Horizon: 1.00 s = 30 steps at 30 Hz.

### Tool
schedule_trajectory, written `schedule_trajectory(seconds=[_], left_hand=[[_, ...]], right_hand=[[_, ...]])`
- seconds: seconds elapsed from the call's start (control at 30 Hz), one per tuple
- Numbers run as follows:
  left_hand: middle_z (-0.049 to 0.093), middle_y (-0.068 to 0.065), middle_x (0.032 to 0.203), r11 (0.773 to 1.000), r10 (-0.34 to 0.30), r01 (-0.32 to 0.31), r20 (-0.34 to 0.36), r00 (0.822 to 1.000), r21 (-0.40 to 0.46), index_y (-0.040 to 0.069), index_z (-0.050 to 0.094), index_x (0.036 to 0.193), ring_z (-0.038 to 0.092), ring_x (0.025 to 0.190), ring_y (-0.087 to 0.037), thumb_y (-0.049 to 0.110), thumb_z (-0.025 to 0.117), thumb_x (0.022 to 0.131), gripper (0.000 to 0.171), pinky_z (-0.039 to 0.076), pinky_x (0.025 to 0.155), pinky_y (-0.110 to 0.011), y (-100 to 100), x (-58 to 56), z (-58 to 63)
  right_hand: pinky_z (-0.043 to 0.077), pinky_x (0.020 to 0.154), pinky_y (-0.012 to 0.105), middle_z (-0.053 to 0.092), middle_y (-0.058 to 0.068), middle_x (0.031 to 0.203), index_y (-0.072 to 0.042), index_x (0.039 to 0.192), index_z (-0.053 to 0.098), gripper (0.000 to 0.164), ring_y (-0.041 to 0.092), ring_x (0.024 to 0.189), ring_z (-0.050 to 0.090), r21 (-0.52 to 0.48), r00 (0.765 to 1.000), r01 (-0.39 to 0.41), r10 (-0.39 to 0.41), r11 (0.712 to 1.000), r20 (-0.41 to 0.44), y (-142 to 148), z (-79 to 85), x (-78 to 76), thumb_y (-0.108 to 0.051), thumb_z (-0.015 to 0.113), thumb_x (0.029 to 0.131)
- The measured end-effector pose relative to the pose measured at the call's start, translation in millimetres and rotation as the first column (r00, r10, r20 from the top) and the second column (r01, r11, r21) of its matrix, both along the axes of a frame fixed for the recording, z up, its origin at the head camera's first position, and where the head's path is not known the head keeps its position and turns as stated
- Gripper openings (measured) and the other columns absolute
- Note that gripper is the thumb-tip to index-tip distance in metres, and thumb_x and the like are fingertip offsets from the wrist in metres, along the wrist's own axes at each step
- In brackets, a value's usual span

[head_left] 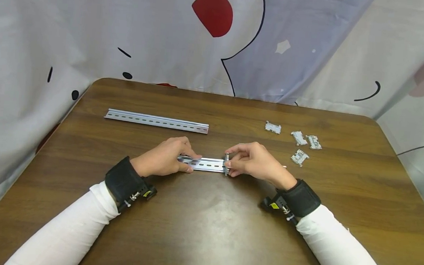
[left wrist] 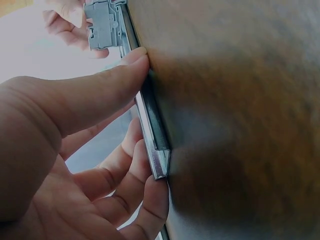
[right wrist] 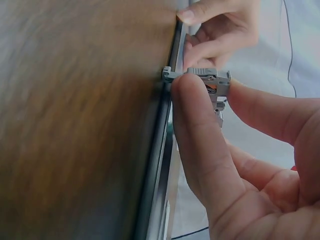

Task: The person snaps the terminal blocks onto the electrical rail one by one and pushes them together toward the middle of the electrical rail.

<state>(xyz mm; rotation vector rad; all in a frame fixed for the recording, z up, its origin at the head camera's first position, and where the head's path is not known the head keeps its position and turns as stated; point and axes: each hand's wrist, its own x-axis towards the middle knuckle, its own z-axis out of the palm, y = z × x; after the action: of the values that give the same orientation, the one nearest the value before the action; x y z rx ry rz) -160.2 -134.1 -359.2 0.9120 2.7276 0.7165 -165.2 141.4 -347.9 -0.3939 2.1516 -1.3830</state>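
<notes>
At the rail (head_left: 210,165), the left hand (head_left: 167,156) was clamped on the left end and the right hand (head_left: 252,162) pinched a block (head_left: 226,164) standing across it; whether this had seated could not be told. Beyond the rail, to its right, four blocks (head_left: 299,138) lay loose, judged outstanding. Beyond it, leftward, another rail (head_left: 158,121) lay untouched, carrying no block.

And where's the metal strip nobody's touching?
In the head view, the untouched strip lies left of centre toward the back of the table, just beyond the left hand.
</notes>
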Motion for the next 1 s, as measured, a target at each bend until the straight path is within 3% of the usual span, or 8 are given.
schedule_trajectory(seconds=[0.17,0.33,0.47,0.6,0.7,0.8,0.9,1.0], left_hand=[[0.065,-0.009,0.096,1.0,-0.003,0.003,0.003,1.0,0.008,0.016,0.073,0.12,0.057,0.083,-0.023,0.02,0.082,0.08,0.041,0.042,0.067,-0.027,0.7,-0.3,0.1],[0.065,-0.009,0.096,1.0,-0.009,0.009,0.002,1.0,0.01,0.016,0.073,0.12,0.057,0.083,-0.023,0.021,0.082,0.08,0.041,0.042,0.068,-0.028,0.8,-0.1,-0.1],[0.065,-0.009,0.097,1.0,-0.018,0.018,0.001,1.0,0.009,0.015,0.073,0.121,0.057,0.085,-0.023,0.021,0.082,0.08,0.042,0.042,0.069,-0.028,0.7,0.3,-0.1],[0.065,-0.009,0.097,1.0,-0.023,0.023,0.0,1.0,0.014,0.014,0.073,0.12,0.057,0.084,-0.023,0.021,0.082,0.08,0.042,0.042,0.069,-0.028,0.2,0.8,0.0],[0.065,-0.009,0.096,1.0,-0.019,0.019,0.002,1.0,0.018,0.014,0.072,0.121,0.056,0.084,-0.023,0.021,0.082,0.081,0.042,0.041,0.068,-0.028,-0.6,1.2,0.0],[0.065,-0.009,0.097,1.0,-0.016,0.016,0.006,1.0,0.019,0.014,0.072,0.121,0.056,0.084,-0.023,0.021,0.081,0.081,0.042,0.041,0.068,-0.028,-1.2,1.5,0.1],[0.065,-0.009,0.098,1.0,-0.012,0.012,0.006,1.0,0.018,0.015,0.072,0.121,0.057,0.085,-0.023,0.021,0.081,0.081,0.042,0.042,0.069,-0.027,-1.3,1.4,0.0],[0.066,-0.009,0.098,1.0,-0.01,0.01,0.003,1.0,0.017,0.015,0.072,0.121,0.057,0.085,-0.022,0.021,0.082,0.08,0.042,0.042,0.069,-0.028,-1.0,0.9,-0.2]], right_hand=[[0.061,0.072,0.04,0.074,0.026,0.097,0.001,0.127,0.061,0.04,0.029,0.078,0.075,0.035,0.999,-0.011,0.012,0.999,-0.049,-0.1,2.8,0.7,-0.009,0.07,0.09],[0.061,0.066,0.039,0.075,0.025,0.09,0.002,0.122,0.066,0.032,0.033,0.073,0.075,0.087,0.966,0.05,-0.026,0.995,-0.256,15.2,9.0,-7.1,-0.011,0.067,0.092],[0.061,0.066,0.038,0.077,0.021,0.09,0.002,0.115,0.07,0.026,0.03,0.072,0.075,0.191,0.872,0.181,-0.067,0.965,-0.485,29.8,11.4,-16.5,-0.005,0.067,0.091],[0.058,0.075,0.04,0.076,0.019,0.1,0.002,0.116,0.07,0.029,0.029,0.086,0.073,0.338,0.776,0.229,0.039,0.913,-0.63,35.4,9.0,-23.3,-0.003,0.071,0.087],[0.056,0.081,0.044,0.072,0.021,0.11,0.002,0.119,0.069,0.035,0.033,0.097,0.069,0.439,0.75,0.159,0.181,0.884,-0.636,34.5,5.8,-25.5,-0.003,0.073,0.085],[0.054,0.079,0.042,0.069,0.019,0.111,-0.001,0.119,0.07,0.037,0.032,0.097,0.066,0.529,0.728,0.104,0.298,0.842,-0.618,32.6,2.5,-25.6,-0.005,0.076,0.083],[0.051,0.074,0.038,0.069,0.016,0.108,-0.003,0.116,0.072,0.032,0.028,0.089,0.064,0.564,0.726,0.103,0.326,0.819,-0.606,32.0,0.7,-24.5,-0.006,0.075,0.084],[0.051,0.073,0.038,0.069,0.015,0.106,-0.003,0.11,0.074,0.026,0.028,0.088,0.064,0.562,0.737,0.136,0.296,0.816,-0.608,33.7,1.1,-24.3,-0.005,0.074,0.085]])
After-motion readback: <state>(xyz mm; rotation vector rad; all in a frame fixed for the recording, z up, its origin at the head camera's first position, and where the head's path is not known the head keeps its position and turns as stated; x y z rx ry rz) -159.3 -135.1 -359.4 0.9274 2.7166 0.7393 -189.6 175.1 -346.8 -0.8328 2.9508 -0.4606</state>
